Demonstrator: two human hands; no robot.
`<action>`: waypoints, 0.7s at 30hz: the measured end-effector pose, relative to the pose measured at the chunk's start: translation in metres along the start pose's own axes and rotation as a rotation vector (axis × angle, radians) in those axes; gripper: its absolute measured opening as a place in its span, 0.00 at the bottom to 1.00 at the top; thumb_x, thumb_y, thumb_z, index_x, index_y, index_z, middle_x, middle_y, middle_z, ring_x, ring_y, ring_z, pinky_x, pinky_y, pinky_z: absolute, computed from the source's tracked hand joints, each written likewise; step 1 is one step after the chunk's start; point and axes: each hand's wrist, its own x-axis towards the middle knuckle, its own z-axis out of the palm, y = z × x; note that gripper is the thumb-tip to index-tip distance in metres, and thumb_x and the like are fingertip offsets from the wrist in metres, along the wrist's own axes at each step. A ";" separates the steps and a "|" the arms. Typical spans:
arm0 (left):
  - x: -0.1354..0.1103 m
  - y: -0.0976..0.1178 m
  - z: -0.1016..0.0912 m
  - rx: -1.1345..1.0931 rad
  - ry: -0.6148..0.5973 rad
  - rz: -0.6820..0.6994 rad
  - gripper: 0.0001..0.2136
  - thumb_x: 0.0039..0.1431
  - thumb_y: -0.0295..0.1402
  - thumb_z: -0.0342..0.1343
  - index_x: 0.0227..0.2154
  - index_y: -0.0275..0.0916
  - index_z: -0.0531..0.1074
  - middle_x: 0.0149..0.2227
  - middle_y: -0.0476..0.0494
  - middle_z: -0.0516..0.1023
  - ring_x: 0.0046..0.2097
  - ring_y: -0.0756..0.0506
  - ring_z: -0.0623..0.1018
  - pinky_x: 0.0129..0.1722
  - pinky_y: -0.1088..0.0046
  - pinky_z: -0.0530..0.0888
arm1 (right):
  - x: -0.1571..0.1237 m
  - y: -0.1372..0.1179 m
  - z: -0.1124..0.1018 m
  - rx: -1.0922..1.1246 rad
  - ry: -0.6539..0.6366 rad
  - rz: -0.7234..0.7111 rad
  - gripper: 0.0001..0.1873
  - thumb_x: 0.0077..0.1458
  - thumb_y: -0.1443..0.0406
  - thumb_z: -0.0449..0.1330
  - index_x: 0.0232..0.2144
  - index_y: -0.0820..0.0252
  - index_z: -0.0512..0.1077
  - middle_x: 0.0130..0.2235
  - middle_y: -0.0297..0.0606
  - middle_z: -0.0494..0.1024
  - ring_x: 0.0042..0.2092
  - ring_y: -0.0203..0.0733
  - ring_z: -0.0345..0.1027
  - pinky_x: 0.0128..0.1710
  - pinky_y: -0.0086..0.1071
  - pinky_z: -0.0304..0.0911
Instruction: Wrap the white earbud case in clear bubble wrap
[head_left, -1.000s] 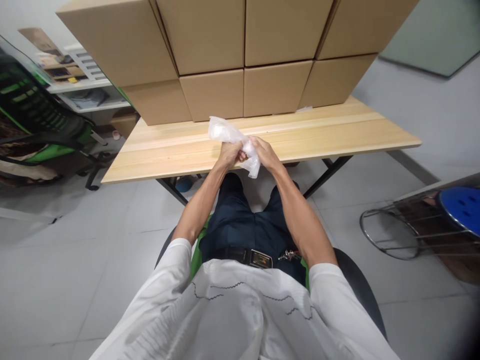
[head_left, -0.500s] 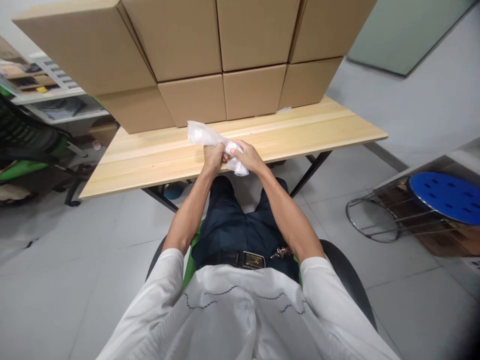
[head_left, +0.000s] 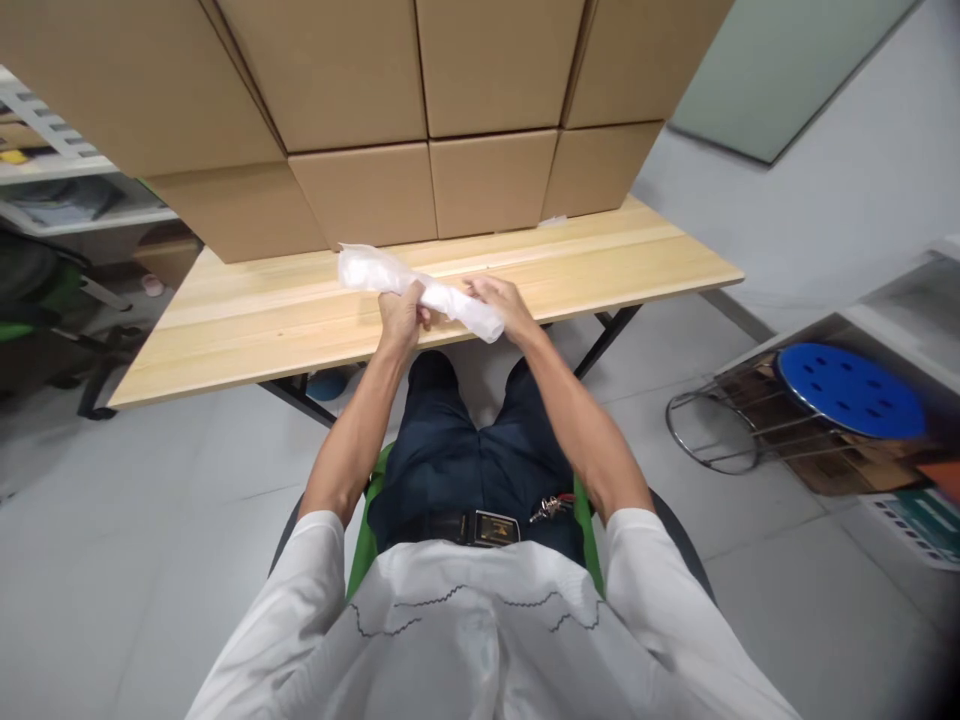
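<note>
A long, rolled-up bundle of white translucent plastic wrap (head_left: 375, 270) slants above the front edge of the wooden table (head_left: 247, 330). What is inside it, if anything, cannot be made out. Around its middle, my left hand (head_left: 402, 318) is closed, with the thumb over the top. My right hand (head_left: 504, 302) is by the bundle's right end, its fingers loosened and stretched above the wrap. That end lies against or just in front of the right palm; firm contact cannot be told.
Brown cardboard boxes (head_left: 360, 195) are stacked in two rows along the table's back. A blue-topped stool (head_left: 851, 390) lies tipped at right beside a low white shelf. At left are white shelving (head_left: 90, 222) and a dark chair. A greenish board (head_left: 787, 70) hangs at upper right.
The wrap has gone from bunched and twisted to a longer, straighter roll. My right hand has loosened its grip on it. The view has shifted slightly to the right.
</note>
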 end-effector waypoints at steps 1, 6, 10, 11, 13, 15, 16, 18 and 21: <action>0.002 0.002 -0.003 -0.010 0.013 -0.009 0.19 0.67 0.38 0.78 0.30 0.45 0.72 0.19 0.56 0.73 0.16 0.52 0.67 0.15 0.78 0.62 | 0.003 0.002 -0.015 -0.007 0.036 0.019 0.28 0.76 0.40 0.69 0.54 0.57 0.88 0.53 0.45 0.94 0.50 0.48 0.84 0.60 0.45 0.84; 0.029 0.019 -0.025 -0.115 0.094 -0.047 0.24 0.73 0.50 0.80 0.33 0.45 0.71 0.23 0.56 0.72 0.21 0.53 0.70 0.19 0.80 0.66 | 0.036 0.031 -0.097 -0.075 0.279 0.082 0.13 0.77 0.54 0.70 0.49 0.56 0.85 0.44 0.40 0.88 0.40 0.41 0.77 0.53 0.44 0.83; 0.047 0.035 -0.043 -0.144 0.124 -0.052 0.29 0.74 0.54 0.79 0.31 0.47 0.67 0.21 0.56 0.65 0.25 0.51 0.72 0.23 0.78 0.66 | 0.050 0.060 -0.139 -0.112 0.404 0.048 0.12 0.77 0.54 0.72 0.46 0.55 0.85 0.39 0.35 0.85 0.36 0.38 0.75 0.45 0.38 0.81; 0.048 0.038 -0.048 -0.136 0.137 -0.057 0.29 0.74 0.53 0.79 0.30 0.47 0.67 0.21 0.57 0.64 0.24 0.52 0.70 0.23 0.77 0.65 | 0.050 0.064 -0.145 -0.117 0.422 0.055 0.11 0.77 0.55 0.72 0.45 0.55 0.84 0.38 0.34 0.84 0.36 0.38 0.75 0.44 0.36 0.81; 0.044 0.040 -0.055 -0.131 0.147 -0.068 0.28 0.72 0.46 0.80 0.28 0.47 0.65 0.22 0.59 0.62 0.23 0.54 0.63 0.23 0.77 0.60 | 0.047 0.069 -0.156 -0.134 0.453 0.083 0.09 0.77 0.57 0.72 0.44 0.53 0.83 0.37 0.32 0.84 0.36 0.37 0.76 0.42 0.32 0.80; 0.037 0.040 -0.061 -0.142 0.121 -0.052 0.27 0.63 0.38 0.82 0.27 0.47 0.64 0.22 0.60 0.63 0.23 0.54 0.63 0.23 0.76 0.59 | 0.045 0.070 -0.166 -0.161 0.489 0.115 0.07 0.77 0.59 0.71 0.44 0.52 0.81 0.38 0.31 0.83 0.36 0.36 0.77 0.41 0.30 0.79; 0.033 0.039 -0.063 -0.150 0.112 -0.022 0.25 0.60 0.35 0.82 0.27 0.46 0.66 0.24 0.60 0.67 0.25 0.54 0.66 0.25 0.75 0.62 | 0.045 0.071 -0.172 -0.178 0.503 0.130 0.06 0.77 0.59 0.71 0.44 0.52 0.81 0.38 0.31 0.83 0.36 0.36 0.77 0.41 0.29 0.79; 0.027 0.038 -0.065 -0.130 0.102 0.011 0.20 0.57 0.30 0.81 0.28 0.45 0.70 0.27 0.58 0.74 0.29 0.53 0.72 0.30 0.75 0.68 | 0.050 0.076 -0.185 -0.225 0.515 0.148 0.04 0.76 0.60 0.70 0.46 0.52 0.82 0.39 0.33 0.84 0.37 0.38 0.79 0.42 0.31 0.82; 0.020 0.039 -0.066 -0.031 0.115 -0.025 0.16 0.61 0.34 0.81 0.29 0.43 0.76 0.28 0.56 0.78 0.34 0.50 0.81 0.36 0.72 0.74 | 0.067 0.091 -0.208 -0.359 0.438 0.082 0.08 0.75 0.58 0.68 0.51 0.52 0.84 0.44 0.38 0.86 0.43 0.45 0.84 0.53 0.44 0.88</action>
